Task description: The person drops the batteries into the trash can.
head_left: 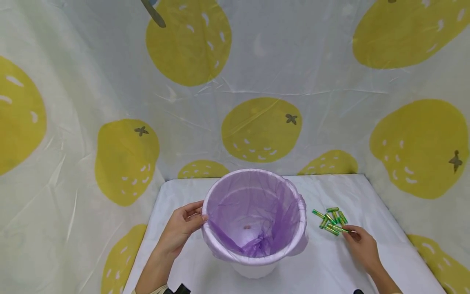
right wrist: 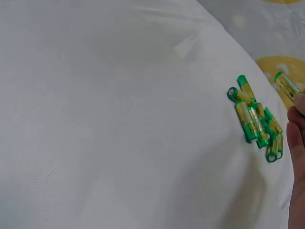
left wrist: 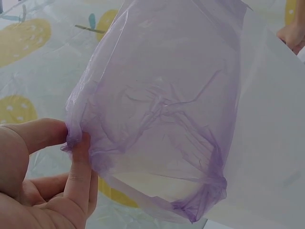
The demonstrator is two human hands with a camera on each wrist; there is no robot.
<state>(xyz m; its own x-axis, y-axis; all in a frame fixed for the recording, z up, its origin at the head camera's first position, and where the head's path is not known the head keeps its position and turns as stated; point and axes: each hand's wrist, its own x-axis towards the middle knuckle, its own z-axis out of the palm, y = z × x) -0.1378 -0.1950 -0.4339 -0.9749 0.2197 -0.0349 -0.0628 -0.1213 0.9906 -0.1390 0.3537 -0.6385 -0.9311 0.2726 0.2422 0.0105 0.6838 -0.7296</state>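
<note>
A white round bin (head_left: 253, 271) stands mid-table, lined with a translucent purple plastic bag (head_left: 253, 196) folded over its rim. My left hand (head_left: 178, 232) grips the rim on the left, thumb on top and fingers outside. In the left wrist view, its thumb and fingers pinch the bag's gathered edge (left wrist: 78, 136). To the right of the bin, my right hand (head_left: 363, 247) pinches a green and gold battery (right wrist: 287, 85) between thumb and finger, lifted off the table in the right wrist view. Several matching batteries (right wrist: 244, 117) lie in a loose pile beside that hand.
A white cloth (head_left: 323, 269) covers the table. Hanging sheets printed with yellow fruit (head_left: 262, 128) enclose it at the back and both sides. The bin's tall wall stands between my two hands.
</note>
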